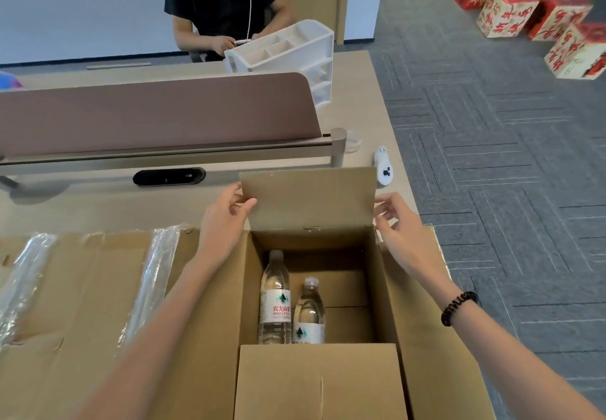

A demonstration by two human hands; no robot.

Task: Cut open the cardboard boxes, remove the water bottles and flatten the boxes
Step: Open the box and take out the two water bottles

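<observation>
An open brown cardboard box (383, 291) stands on the desk in front of me. Two clear water bottles with white labels stand inside it on the left: a taller-looking one (275, 298) and another (309, 313) beside it. The far flap (308, 196) stands upright. My left hand (229, 213) pinches that flap's left edge, thumb on the inner face. My right hand (392, 219) is at the flap's right edge with fingers loosely curled; whether it touches the flap is unclear. The near flap (318, 383) stands up close to me.
A flattened box (82, 288) with strips of clear tape lies to the left. A white utility knife (383, 165) rests on the desk behind the box near the right edge. Beyond a brown divider (157, 108) a person sits by a white organiser (288, 48). Red gift boxes (524, 9) stand on the carpet.
</observation>
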